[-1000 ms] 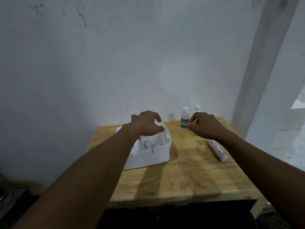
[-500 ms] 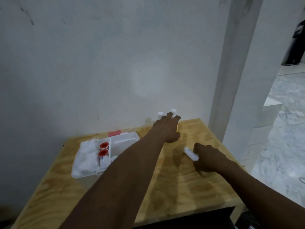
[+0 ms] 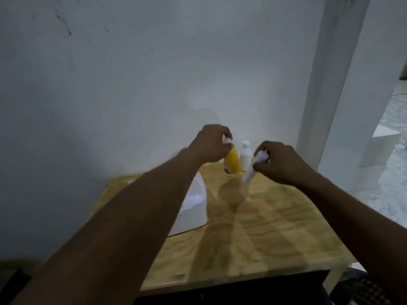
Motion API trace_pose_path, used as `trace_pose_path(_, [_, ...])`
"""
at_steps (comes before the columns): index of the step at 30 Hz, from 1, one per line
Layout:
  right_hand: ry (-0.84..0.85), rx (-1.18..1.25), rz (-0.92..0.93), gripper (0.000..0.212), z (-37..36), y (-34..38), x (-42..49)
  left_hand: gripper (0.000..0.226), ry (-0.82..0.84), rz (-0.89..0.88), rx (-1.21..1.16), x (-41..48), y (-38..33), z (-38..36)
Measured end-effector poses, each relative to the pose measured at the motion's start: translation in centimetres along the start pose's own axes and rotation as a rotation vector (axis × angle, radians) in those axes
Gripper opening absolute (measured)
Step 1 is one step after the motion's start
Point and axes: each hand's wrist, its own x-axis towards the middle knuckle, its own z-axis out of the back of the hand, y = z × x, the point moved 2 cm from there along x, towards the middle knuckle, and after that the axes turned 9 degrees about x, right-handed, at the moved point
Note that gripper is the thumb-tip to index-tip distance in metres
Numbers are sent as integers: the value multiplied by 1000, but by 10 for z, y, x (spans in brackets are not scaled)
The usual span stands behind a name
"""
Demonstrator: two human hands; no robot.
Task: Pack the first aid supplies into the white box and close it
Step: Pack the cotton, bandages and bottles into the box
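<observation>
left hand pinches yellow bottle top | right hand clasps tube, probably upper end

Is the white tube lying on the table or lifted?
Lifted: the right hand grips the white tube by its upper end, and it slants down above the wooden table.

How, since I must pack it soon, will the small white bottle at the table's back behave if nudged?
The small white bottle stands upright, tall and narrow, so a nudge near its cap would probably tip it. It looks like rigid plastic, so likely stiff and light. Its round body may roll once down.
</observation>
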Motion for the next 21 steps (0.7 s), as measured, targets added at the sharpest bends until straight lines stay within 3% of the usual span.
trace_pose_path(7, [-7, 145, 273, 27, -29, 100, -4, 21, -79, 55, 77, -26, 52, 93])
trace_pose_path(14, [160, -139, 258, 31, -84, 84, -24, 28, 165, 158, 25, -60, 70, 59])
trace_pose_path(21, [326, -160, 245, 27, -111, 95, -30, 25, 403, 185, 62, -91, 95, 43])
